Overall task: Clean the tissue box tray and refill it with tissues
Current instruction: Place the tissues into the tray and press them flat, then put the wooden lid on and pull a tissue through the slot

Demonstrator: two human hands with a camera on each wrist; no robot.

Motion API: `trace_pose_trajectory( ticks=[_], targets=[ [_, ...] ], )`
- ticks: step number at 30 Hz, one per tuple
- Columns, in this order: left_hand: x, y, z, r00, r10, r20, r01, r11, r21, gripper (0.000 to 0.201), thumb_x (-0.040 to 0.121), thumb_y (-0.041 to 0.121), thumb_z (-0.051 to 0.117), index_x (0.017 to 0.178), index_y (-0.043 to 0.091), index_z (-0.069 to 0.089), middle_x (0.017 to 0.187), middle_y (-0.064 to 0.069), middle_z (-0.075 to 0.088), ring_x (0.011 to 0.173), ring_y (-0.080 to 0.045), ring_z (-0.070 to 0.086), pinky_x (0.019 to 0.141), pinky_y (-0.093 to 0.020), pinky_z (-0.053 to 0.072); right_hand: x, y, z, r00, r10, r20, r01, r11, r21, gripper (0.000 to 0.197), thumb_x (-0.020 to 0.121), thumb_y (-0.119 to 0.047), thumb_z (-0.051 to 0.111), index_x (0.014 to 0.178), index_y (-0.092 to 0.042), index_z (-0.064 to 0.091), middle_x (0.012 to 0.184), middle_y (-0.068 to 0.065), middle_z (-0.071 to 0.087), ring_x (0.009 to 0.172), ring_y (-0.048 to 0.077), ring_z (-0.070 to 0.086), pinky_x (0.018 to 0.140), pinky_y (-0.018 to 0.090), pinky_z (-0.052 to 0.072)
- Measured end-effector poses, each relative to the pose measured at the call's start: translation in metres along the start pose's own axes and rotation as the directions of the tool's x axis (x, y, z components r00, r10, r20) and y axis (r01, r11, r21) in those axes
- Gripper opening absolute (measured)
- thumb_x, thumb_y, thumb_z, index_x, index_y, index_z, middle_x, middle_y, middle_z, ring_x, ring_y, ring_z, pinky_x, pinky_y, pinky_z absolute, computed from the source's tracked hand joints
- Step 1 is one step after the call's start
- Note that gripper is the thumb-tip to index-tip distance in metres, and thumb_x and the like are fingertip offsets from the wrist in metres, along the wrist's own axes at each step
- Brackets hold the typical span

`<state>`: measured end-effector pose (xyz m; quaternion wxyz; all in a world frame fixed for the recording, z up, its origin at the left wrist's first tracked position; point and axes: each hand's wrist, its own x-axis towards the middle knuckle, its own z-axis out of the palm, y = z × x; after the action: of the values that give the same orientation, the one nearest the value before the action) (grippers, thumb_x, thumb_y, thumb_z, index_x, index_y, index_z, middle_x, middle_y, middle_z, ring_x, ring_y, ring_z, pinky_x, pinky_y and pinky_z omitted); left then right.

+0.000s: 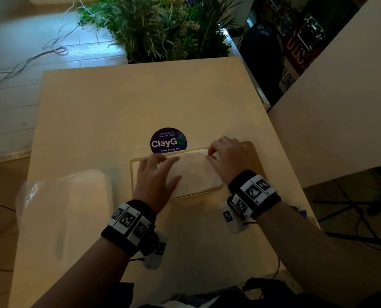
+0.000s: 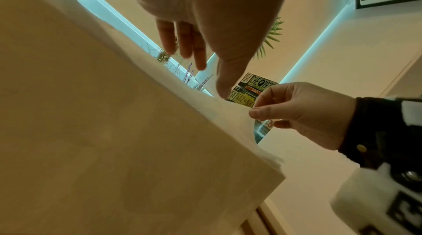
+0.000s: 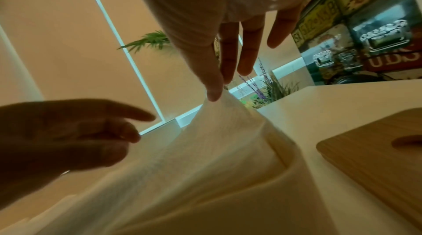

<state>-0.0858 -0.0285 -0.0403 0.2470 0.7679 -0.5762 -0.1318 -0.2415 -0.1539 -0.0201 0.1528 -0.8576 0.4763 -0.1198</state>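
In the tray (image 1: 131, 174) on the surface (image 1: 118, 103), the tissues (image 1: 194, 172) lie long axis left-right; left hand (image 1: 155, 181) rests flat, released, on their left half. From the left wrist, right hand (image 2: 303, 114) pinches the far-right corner. From the right wrist, the fingers (image 3: 213, 83) hold that corner raised.

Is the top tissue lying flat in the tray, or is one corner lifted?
One corner is lifted. The right hand pinches the white top tissue, pulling its far corner up above the pale tray.
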Motion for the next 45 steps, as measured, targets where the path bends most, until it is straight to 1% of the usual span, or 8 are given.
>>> trace_pose_trajectory(
  ticks=[7, 10, 13, 21, 26, 30, 37, 45],
  targets=[
    [0.025, 0.014, 0.012, 0.984, -0.064, 0.167, 0.116, 0.938, -0.326, 0.016, 0.083, 0.011, 0.06, 0.098, 0.013, 0.067, 0.091, -0.006, 0.068, 0.083, -0.018, 0.059, 0.08, -0.034, 0.05, -0.029, -0.007, -0.011, 0.967, -0.215, 0.135, 0.149, 0.912, 0.383, 0.01, 0.083, -0.028, 0.061, 0.085, -0.02, 0.067, 0.083, -0.003, 0.071, 0.077, 0.01, 0.061, 0.08, 0.033, 0.042],
    [0.026, 0.01, 0.017, 0.969, -0.158, 0.191, 0.22, 0.904, -0.366, 0.012, 0.085, 0.015, 0.059, 0.092, 0.015, 0.068, 0.091, 0.002, 0.067, 0.086, -0.012, 0.057, 0.074, -0.012, 0.04, -0.028, 0.031, -0.004, 0.977, 0.211, 0.02, -0.193, 0.85, 0.491, 0.015, 0.087, -0.018, 0.06, 0.097, -0.009, 0.066, 0.095, 0.008, 0.068, 0.081, 0.01, 0.057, 0.067, 0.015, 0.042],
    [0.026, 0.009, 0.019, 0.959, -0.194, 0.205, 0.263, 0.879, -0.398, 0.01, 0.085, 0.018, 0.06, 0.09, 0.017, 0.069, 0.087, 0.006, 0.065, 0.085, -0.01, 0.057, 0.072, -0.005, 0.035, -0.033, 0.081, 0.024, 0.814, 0.506, 0.286, -0.558, 0.818, 0.143, 0.052, 0.084, -0.026, 0.065, 0.128, -0.009, 0.045, 0.127, 0.016, 0.052, 0.112, 0.027, 0.052, 0.092, 0.031, 0.044],
    [0.027, 0.012, 0.019, 0.951, -0.235, 0.2, 0.298, 0.865, -0.404, 0.009, 0.085, 0.021, 0.06, 0.088, 0.021, 0.069, 0.083, 0.01, 0.063, 0.075, 0.005, 0.052, 0.067, -0.003, 0.034, -0.045, 0.093, 0.042, 0.793, 0.543, 0.276, -0.607, 0.742, 0.284, 0.063, 0.078, -0.022, 0.07, 0.134, -0.016, 0.041, 0.129, 0.014, 0.047, 0.118, 0.03, 0.047, 0.099, 0.038, 0.041],
    [0.027, 0.014, 0.018, 0.95, -0.256, 0.181, 0.31, 0.855, -0.417, 0.01, 0.085, 0.021, 0.061, 0.091, 0.02, 0.069, 0.083, 0.013, 0.061, 0.077, 0.001, 0.054, 0.07, -0.005, 0.034, -0.055, 0.05, -0.005, 0.936, 0.303, 0.181, -0.339, 0.635, 0.694, 0.053, 0.08, -0.015, 0.068, 0.129, -0.021, 0.05, 0.112, 0.002, 0.059, 0.099, 0.012, 0.059, 0.08, 0.015, 0.05],
    [0.026, 0.012, 0.018, 0.931, -0.302, 0.207, 0.362, 0.847, -0.39, 0.01, 0.085, 0.02, 0.059, 0.087, 0.016, 0.068, 0.083, 0.003, 0.066, 0.079, -0.014, 0.06, 0.074, -0.024, 0.039, -0.062, 0.014, -0.002, 0.983, -0.015, 0.182, -0.1, 0.79, 0.604, 0.055, 0.079, -0.019, 0.068, 0.13, -0.022, 0.05, 0.12, -0.004, 0.05, 0.103, 0.007, 0.052, 0.089, 0.009, 0.042],
    [0.001, -0.04, -0.027, 0.791, -0.609, -0.055, 0.395, 0.578, -0.714, 0.038, 0.08, -0.01, 0.046, 0.105, 0.011, 0.066, 0.101, -0.012, 0.067, 0.086, -0.017, 0.062, 0.083, -0.029, 0.049, -0.058, -0.002, 0.021, 0.926, -0.317, 0.204, 0.216, 0.889, 0.404, 0.057, 0.077, -0.018, 0.066, 0.131, -0.01, 0.049, 0.127, 0.012, 0.052, 0.117, 0.018, 0.042, 0.101, 0.024, 0.029],
    [-0.036, -0.057, -0.044, 0.822, -0.559, 0.107, 0.527, 0.677, -0.513, 0.029, 0.084, 0.014, 0.062, 0.111, 0.004, 0.065, 0.097, -0.013, 0.069, 0.079, -0.023, 0.064, 0.085, -0.043, 0.053, -0.036, -0.011, 0.029, 0.791, -0.533, 0.3, 0.43, 0.833, 0.347, 0.052, 0.077, -0.015, 0.065, 0.127, -0.006, 0.053, 0.122, 0.015, 0.056, 0.114, 0.03, 0.048, 0.101, 0.033, 0.033]
  ],
)
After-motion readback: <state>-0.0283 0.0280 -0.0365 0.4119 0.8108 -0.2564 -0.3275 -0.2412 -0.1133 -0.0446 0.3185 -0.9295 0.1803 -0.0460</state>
